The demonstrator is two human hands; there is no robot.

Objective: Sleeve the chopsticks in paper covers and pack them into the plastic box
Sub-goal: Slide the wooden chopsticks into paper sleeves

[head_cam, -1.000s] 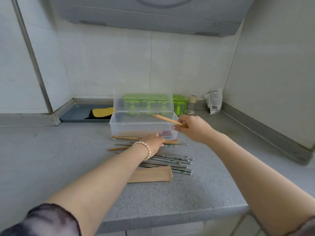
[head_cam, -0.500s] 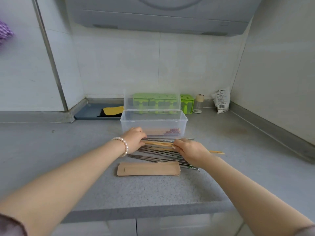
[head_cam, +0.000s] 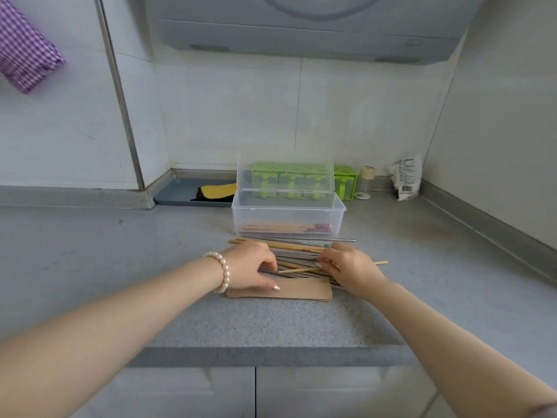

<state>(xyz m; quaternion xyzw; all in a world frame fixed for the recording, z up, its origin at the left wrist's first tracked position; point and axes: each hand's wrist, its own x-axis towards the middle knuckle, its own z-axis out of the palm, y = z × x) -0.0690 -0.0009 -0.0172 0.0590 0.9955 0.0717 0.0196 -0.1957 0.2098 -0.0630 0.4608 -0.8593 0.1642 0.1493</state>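
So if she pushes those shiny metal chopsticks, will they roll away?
Probably a little. The metal chopsticks look thin, round and smooth, so likely slippery. They lie packed in a pile on the flat counter, which should slow any rolling.

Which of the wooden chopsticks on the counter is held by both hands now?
The thin wooden chopstick nearest the paper covers: the left hand and right hand pinch it, its end sticking out rightward. The other wooden ones lie untouched near the plastic box.
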